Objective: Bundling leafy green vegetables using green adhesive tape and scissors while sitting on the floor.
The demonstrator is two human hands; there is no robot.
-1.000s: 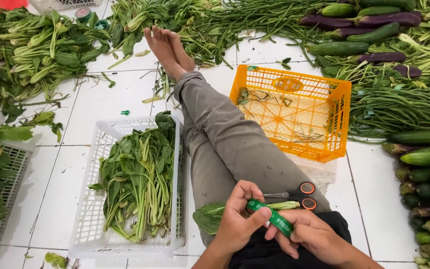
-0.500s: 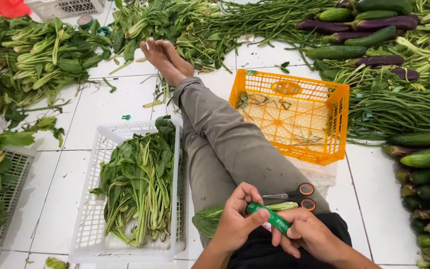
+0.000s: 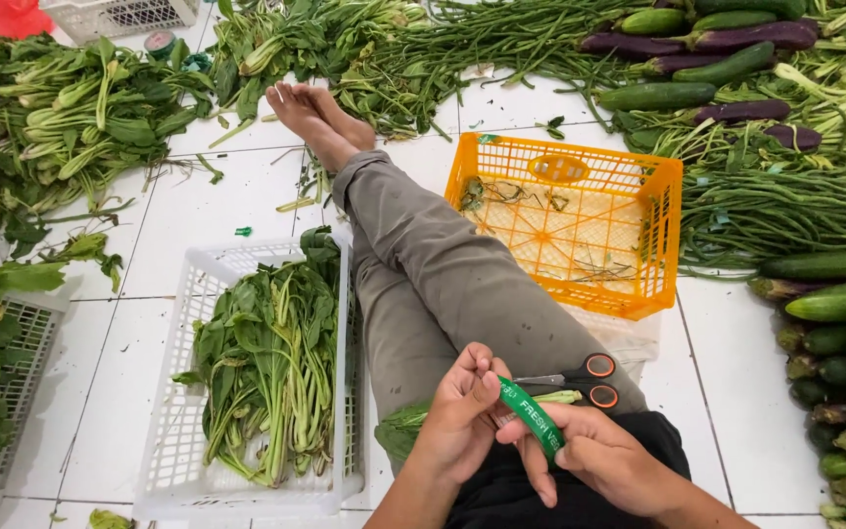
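**Inspector:** Over the lap, what do you log?

**Operator:** I see both hands close together, pinched on a green tape strip [image 3: 531,418]. The left hand [image 3: 457,416] grips its upper end between thumb and fingers; the right hand [image 3: 604,460] holds the lower end. The strip runs slantwise between them, over a leafy green bundle [image 3: 413,426] lying across the thigh.

**Inspector:** Handling?

**Operator:** I judge the tape light, thin and limp, likely tacky on one face, so it wants holding by its ends and kept taut. The bundle looks soft and easily bruised; I would grip it at the stalks, not the leaves.

**Inspector:** Surroundings?

**Operator:** Orange-handled scissors [image 3: 580,377] rest on the leg just beyond the hands. A white crate of leafy greens [image 3: 266,362] sits to the left, touching the leg; an orange crate [image 3: 570,220], nearly bare, stands to the right.
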